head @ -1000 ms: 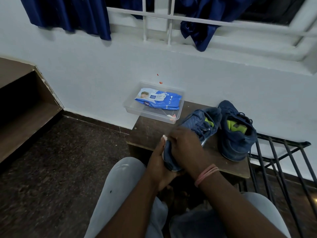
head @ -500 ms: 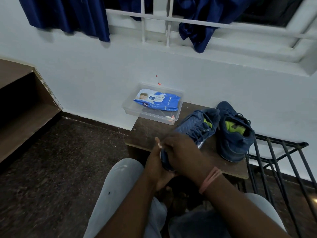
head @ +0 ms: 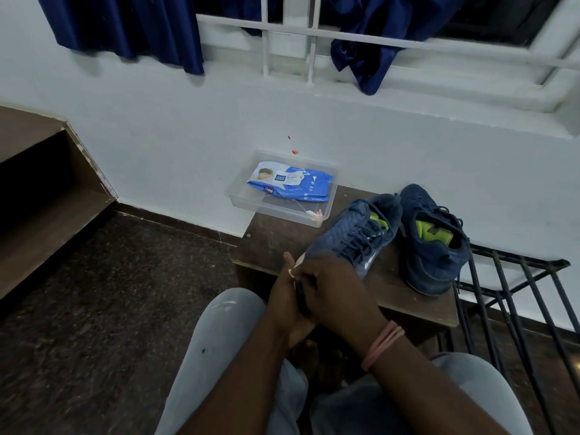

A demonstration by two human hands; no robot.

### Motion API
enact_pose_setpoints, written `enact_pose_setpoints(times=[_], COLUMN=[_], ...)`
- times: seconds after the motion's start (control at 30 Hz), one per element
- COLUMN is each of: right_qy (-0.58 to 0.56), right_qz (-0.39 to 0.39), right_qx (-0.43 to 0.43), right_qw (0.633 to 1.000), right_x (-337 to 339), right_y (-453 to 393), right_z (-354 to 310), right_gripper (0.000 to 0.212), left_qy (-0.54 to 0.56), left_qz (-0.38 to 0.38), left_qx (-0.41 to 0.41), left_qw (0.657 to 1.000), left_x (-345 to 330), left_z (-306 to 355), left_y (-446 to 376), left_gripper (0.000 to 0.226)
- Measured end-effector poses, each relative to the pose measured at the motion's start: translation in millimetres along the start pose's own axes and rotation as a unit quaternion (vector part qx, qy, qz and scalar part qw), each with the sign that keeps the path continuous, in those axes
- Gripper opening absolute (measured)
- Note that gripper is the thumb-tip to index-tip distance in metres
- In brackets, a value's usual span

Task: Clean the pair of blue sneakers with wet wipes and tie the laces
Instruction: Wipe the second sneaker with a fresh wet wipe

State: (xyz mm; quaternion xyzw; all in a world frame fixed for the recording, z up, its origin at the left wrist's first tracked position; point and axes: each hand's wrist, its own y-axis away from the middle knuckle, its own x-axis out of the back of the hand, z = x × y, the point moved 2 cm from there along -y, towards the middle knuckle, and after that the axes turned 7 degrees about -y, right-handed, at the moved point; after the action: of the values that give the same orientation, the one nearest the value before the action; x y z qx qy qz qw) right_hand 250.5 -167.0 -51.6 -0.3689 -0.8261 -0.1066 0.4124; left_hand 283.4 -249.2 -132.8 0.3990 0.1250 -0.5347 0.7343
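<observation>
At the near edge, two knees in pale grey trousers [head: 216, 340] frame both forearms, which meet over the toe of a dark blue knit sneaker with blue laces and a lime-green lining [head: 351, 233]. The left hand [head: 284, 304] cups the toe from beneath and from its nine o'clock side, thumb raised along the shoe's edge. The right hand [head: 332, 290], with pink thread bands [head: 381, 345] round the wrist, lies curled over the toe from above; a sliver of white wet wipe [head: 298, 262] peeks out between its fingers and the left thumb, so it appears to press the wipe to the shoe, though the fingers themselves are hidden. The toe sits between the two hands, and the rest of the shoe runs away from them toward one o'clock, heel resting on a small dark brown wooden table [head: 276, 237].

Just beside that heel, at its three o'clock and touching it near the collar, stands the second dark blue sneaker [head: 436, 262], upright on the tabletop with its laces loose. A black metal rack of bars [head: 514, 296] stands past the table's right side.

Farther on, at eleven o'clock from the hands, a clear plastic rectangular tray [head: 241, 199] overhangs the table's far left corner and holds a blue and white pack of wet wipes [head: 292, 185]. Behind it rises a white wall [head: 157, 136], with brown wooden steps [head: 40, 196] at nine o'clock and dark blue curtains [head: 131, 26] hanging over a white window grille [head: 266, 36] at twelve.
</observation>
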Motion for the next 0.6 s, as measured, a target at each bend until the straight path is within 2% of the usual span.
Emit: enact_pose_setpoints(times=[0.17,0.23,0.3,0.43,0.53,0.57,0.6], right_qy=[0.051,0.059,0.062,-0.002,0.024,0.046,0.06], right_qz=[0.034,0.053,0.041,-0.002,0.008,0.015,0.024], right_qx=[-0.036,-0.072,-0.07,-0.041,-0.053,-0.06,-0.065], right_qw=[0.997,0.994,0.995,0.999,0.998,0.997,0.996], right_x=[5.8,10.4,8.5,2.6,9.6,13.0,15.4], right_y=[-24.7,-32.9,-26.6,5.4,-5.2,-12.6,-19.7], right_z=[13.4,19.0,11.5,-8.6,4.7,10.8,16.1], right_gripper=[0.02,0.018,0.019,0.019,0.022,0.023,0.023], left_qy=[0.053,0.029,0.019,0.027,0.016,-0.029,0.037], left_qz=[0.0,0.023,0.036,0.001,-0.004,0.009,-0.028], left_qx=[0.038,0.045,0.037,0.045,0.003,-0.09,-0.069], left_qw=[0.998,0.998,0.998,0.999,1.0,0.995,0.997], left_x=[-8.5,-11.9,-7.5,7.8,-4.6,-2.6,-9.1], left_z=[-1.6,-2.6,-2.5,-4.9,-3.4,-6.4,0.3], left_y=[-1.1,1.5,-0.7,-1.9,-9.0,-14.9,-19.1], left_gripper=[0.062,0.057,0.063,0.077,0.073,0.066,0.058])
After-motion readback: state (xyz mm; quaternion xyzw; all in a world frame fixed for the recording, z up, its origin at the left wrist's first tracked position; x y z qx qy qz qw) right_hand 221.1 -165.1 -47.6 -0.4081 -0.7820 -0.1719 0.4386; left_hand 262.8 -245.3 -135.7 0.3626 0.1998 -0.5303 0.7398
